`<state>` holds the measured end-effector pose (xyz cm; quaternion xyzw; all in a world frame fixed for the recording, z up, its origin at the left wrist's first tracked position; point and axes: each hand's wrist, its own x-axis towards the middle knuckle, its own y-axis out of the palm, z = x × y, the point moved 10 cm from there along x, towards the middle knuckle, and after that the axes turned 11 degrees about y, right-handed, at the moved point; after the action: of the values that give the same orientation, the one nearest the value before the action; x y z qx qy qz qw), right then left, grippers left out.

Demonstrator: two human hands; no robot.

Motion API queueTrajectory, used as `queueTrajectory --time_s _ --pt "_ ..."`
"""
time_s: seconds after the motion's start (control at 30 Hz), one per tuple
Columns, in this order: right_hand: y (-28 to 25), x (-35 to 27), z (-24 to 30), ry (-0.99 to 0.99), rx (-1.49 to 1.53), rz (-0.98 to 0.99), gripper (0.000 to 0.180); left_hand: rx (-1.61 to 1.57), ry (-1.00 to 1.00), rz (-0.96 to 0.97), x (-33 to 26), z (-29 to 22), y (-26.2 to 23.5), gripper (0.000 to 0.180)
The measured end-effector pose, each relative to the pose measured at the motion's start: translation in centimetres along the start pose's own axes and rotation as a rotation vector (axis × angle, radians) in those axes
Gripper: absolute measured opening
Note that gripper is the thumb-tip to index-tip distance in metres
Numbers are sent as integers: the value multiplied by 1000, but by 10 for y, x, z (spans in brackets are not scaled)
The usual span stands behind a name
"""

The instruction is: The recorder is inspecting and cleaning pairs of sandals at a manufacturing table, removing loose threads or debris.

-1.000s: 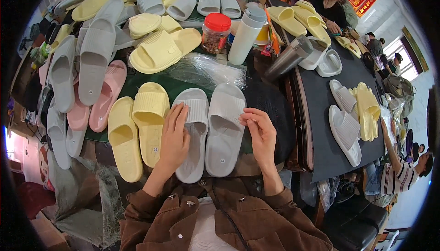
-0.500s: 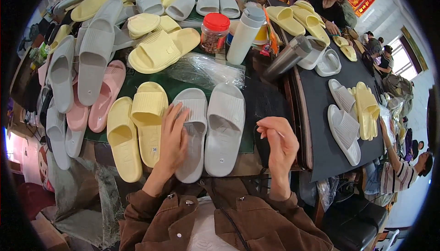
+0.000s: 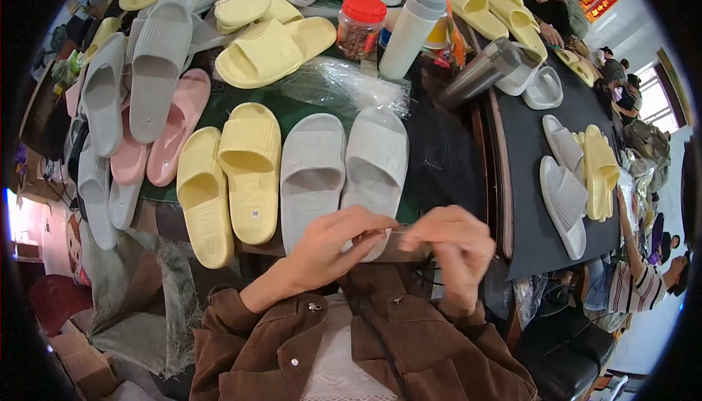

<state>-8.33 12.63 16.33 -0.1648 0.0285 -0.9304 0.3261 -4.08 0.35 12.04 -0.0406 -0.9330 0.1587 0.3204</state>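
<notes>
My left hand (image 3: 338, 244) and my right hand (image 3: 455, 249) are close together over the near table edge. A thin pale strand (image 3: 398, 231), too fine to identify, runs between their fingertips. My right fingers pinch it. My left thumb and fingers are closed at its other end, and what they hold is hidden. Just beyond my hands lie a left grey slipper (image 3: 313, 154) and a right grey slipper (image 3: 376, 148), side by side, soles down. A pair of yellow slippers (image 3: 250, 174) lies to their left, one bearing a small round sticker.
More grey slippers (image 3: 162, 61) and pink slippers (image 3: 178, 126) are heaped at left. Behind are a yellow slipper (image 3: 270, 57), plastic bags (image 3: 351, 83), a red-lidded jar (image 3: 361, 28), a white bottle (image 3: 412, 31) and a steel tumbler (image 3: 479, 75). Co-workers sit around a black-topped table (image 3: 537, 218).
My left hand has left the grey slipper and moved right to meet my right hand, its fingers now closed. My right hand is slightly lower. The view has shifted a little.
</notes>
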Motion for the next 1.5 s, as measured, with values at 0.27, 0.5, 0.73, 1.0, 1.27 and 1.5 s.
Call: queueTrajectory --time_s 0.27,0.5,0.73,1.0,1.27,1.5 --pt "-84 -22 8 -289 296 -391 23 567 242 -61 -9 -27 -57 27" --pt "-96 -23 0 -202 441 -429 38 729 170 -37 -34 -24 -79 26" --pt "-41 -1 -62 482 69 -80 20 538 48 93 -62 4 -35 41" --pt "26 10 -127 544 -235 163 18 536 -289 57 -65 49 -29 48" --pt "45 30 -113 107 -513 -9 37 639 -330 133 -48 81 -20 83" --pt "50 47 -157 376 -399 120 37 574 -453 140 -32 106 -15 85"
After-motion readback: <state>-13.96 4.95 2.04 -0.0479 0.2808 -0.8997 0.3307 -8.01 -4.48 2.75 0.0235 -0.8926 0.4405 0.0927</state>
